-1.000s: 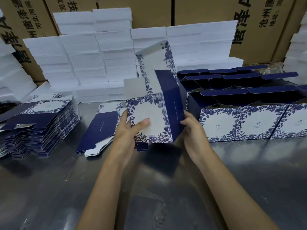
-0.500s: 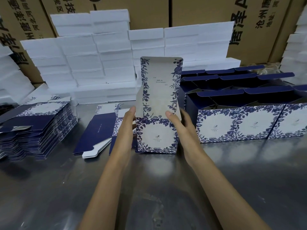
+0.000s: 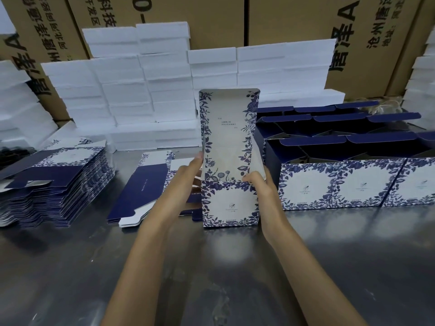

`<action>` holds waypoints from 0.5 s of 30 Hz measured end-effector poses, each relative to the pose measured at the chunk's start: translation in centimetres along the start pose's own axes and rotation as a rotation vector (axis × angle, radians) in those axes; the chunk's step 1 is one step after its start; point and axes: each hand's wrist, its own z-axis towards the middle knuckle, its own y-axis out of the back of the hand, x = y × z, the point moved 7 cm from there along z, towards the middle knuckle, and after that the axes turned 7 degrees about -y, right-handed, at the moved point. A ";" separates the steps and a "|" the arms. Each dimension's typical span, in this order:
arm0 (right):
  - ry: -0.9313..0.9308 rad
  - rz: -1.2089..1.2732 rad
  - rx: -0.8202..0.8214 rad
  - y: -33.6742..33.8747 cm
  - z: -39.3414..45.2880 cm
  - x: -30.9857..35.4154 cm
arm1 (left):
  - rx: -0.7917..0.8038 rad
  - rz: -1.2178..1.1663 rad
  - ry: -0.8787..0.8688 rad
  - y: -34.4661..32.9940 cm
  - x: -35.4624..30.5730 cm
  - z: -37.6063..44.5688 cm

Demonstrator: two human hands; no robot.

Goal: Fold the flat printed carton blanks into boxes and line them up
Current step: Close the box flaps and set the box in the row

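A half-formed carton (image 3: 230, 203) stands upright on the grey metal bench (image 3: 211, 267), just left of a row of finished boxes (image 3: 353, 184). Its front panel is pale with a small logo in the middle, framed by a dense blue floral border; its tall lid flap (image 3: 228, 132) stands straight up, showing the same leaf border down both sides and a few lines of tiny print too small to read. The left hand (image 3: 188, 184) lies against the carton's left side with fingers straight, fingertips reaching the lower edge of the flap. The right hand (image 3: 261, 187) grips the carton's upper right corner, its thumb curled over the front edge and its fingers behind. To the left lie a few flat blanks (image 3: 143, 191), navy side up, and farther left a thick stack of blanks (image 3: 58, 182). The finished boxes stand open with navy flaps raised. Behind everything are piles of white foam blocks (image 3: 141, 90) and brown shipping cartons (image 3: 282, 20) printed with black characters.
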 end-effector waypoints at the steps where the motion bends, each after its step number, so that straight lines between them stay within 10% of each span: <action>1: -0.009 0.010 -0.007 0.1 0.0 0.0 | 0.007 0.023 0.011 0.1 -0.3 -0.2; 15: 0.053 -0.071 0.007 -0.5 -1.0 1.5 | 0.033 -0.015 -0.058 -2.6 -1.7 0.3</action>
